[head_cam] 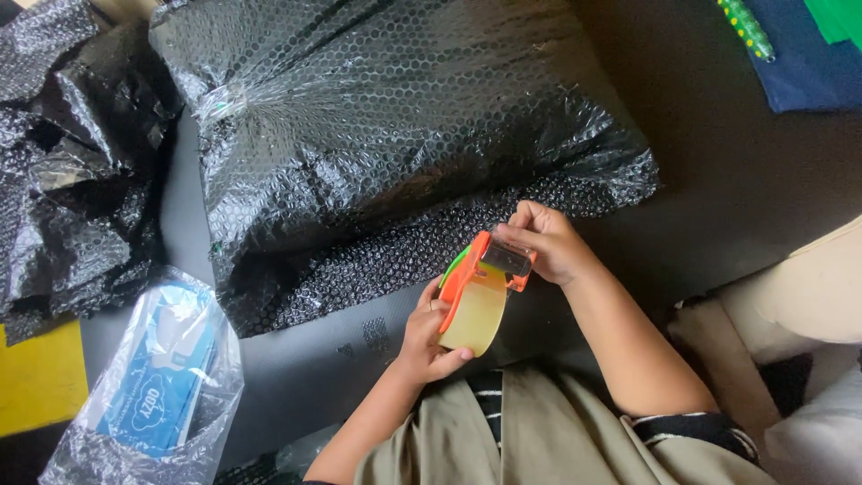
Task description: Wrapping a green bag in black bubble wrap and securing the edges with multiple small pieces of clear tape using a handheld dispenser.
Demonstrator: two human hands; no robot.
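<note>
One tape dispenser (478, 289) sits between two hands, held just above the near edge of the dark table (718, 180) and close to the person's body. The left hand (429, 334) cups the roll from below and from the side, fingers curled around the rim and thumb pressed against the bottom of the roll. The right hand (549, 241) is closed on the top end of the dispenser, fingertips pinching at the clear strip near the cutting edge.

The dispenser has an orange plastic frame with a small green part showing on its left side. It carries one roll of pale, yellowish translucent tape, seen almost edge-on, and tilts so that its head points up and to the right.

Just beyond the hands lies one large parcel wrapped in black bubble wrap (386, 135), shiny and creased, with a loose flap of the same wrap spread flat toward the person. The right hand is touching or nearly touching that flap; which one cannot be told. One more heap of crumpled black bubble wrap (72, 153) lies at the far left, apart from the parcel. One clear plastic bag (153, 377) holding a blue and white printed pack lies at the lower left, beside a yellow sheet (36, 377). At the upper right, one dark blue cloth (808, 63) lies with a green dotted pen (745, 27) on its edge.
</note>
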